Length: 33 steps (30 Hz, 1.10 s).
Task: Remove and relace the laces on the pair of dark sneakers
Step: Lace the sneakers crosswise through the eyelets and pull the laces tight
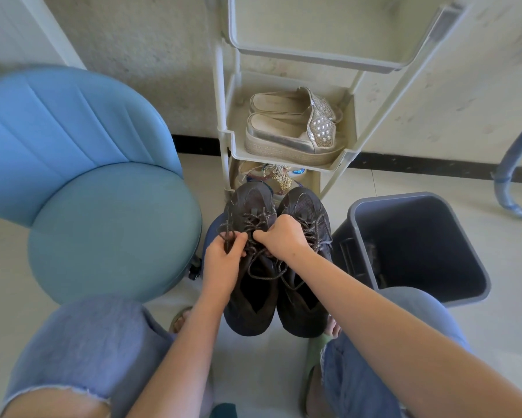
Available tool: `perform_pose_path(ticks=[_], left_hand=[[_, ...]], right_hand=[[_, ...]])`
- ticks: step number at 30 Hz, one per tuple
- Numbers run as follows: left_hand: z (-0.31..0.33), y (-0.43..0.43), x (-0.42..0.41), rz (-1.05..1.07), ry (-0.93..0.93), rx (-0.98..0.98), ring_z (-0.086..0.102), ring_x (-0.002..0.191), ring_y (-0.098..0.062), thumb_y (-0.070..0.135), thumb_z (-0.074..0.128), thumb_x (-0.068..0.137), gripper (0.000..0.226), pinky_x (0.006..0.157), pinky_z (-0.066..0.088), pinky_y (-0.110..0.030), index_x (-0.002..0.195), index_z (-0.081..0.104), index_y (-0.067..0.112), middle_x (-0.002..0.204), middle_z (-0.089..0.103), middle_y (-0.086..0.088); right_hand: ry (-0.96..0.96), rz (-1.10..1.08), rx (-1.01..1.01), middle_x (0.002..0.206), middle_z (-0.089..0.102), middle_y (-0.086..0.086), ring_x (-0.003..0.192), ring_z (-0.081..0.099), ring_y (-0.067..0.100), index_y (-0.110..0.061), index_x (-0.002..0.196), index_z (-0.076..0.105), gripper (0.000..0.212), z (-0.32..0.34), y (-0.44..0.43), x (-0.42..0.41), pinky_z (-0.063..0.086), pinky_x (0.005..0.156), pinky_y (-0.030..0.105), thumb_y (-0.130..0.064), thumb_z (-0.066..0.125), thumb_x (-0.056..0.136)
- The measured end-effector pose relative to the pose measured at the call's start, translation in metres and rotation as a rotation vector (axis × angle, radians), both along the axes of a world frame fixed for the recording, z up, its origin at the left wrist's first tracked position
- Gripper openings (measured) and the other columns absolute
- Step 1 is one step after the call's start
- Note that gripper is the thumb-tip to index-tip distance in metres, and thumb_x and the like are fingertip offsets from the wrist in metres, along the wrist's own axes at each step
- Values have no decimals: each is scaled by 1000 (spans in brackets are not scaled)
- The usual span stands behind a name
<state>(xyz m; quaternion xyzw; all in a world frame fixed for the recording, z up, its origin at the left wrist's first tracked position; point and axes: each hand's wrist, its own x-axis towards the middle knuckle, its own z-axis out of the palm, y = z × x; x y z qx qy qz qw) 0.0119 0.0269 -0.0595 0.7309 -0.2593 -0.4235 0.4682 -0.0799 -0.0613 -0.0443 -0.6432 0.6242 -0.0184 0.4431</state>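
Observation:
Two dark sneakers stand side by side on a low blue stool in front of me, toes pointing away: the left sneaker (250, 300) and the right sneaker (306, 306). Both carry grey-brown laces. My left hand (223, 260) pinches a loop of the left sneaker's lace (262, 268) at the shoe's left edge. My right hand (282, 236) is curled over the middle of the same shoe's lacing and grips another strand of that lace. A slack loop of lace lies across both shoe openings.
A blue padded chair (103, 218) stands at the left. A dark plastic bin (416, 245) sits at the right. Behind the sneakers is a cream shelf rack (286, 158) holding silver slip-ons (289, 128). My knees in jeans frame the bottom.

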Motion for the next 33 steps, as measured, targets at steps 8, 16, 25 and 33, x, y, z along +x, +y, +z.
perform_pose_path(ticks=[8, 16, 25, 33], left_hand=[[3, -11, 9, -109, -312, 139, 50, 73, -15, 21, 53, 95, 15, 56, 31, -18, 87, 55, 8, 79, 56, 0], [3, -38, 22, -296, -381, 453, 59, 82, -29, 25, 64, 83, 26, 66, 41, -28, 97, 66, 3, 83, 60, -11], [-6, -6, 5, 22, -100, 34, 54, 64, -11, 15, 63, 87, 16, 61, 43, -23, 71, 60, 18, 67, 61, 1], [-3, -9, 5, -60, -241, 23, 51, 63, -9, 18, 61, 89, 16, 54, 38, -14, 74, 59, 15, 67, 59, 2]], right_hand=[[-109, 344, -238, 99, 47, -2, 85, 48, 12, -15, 104, 65, 28, 8, -8, 0, 43, 79, 26, 1, 58, 82], [-52, 565, -186, 104, 42, -2, 94, 45, 11, -20, 110, 72, 32, 1, -14, 4, 40, 94, 28, -3, 52, 91], [-14, 555, -212, 106, 50, 5, 102, 54, 22, -20, 105, 74, 33, -1, -15, 9, 46, 95, 35, 0, 55, 88], [-23, 424, -216, 115, 52, 8, 104, 56, 23, -17, 105, 74, 38, -8, -12, 11, 48, 96, 30, 7, 51, 87]])
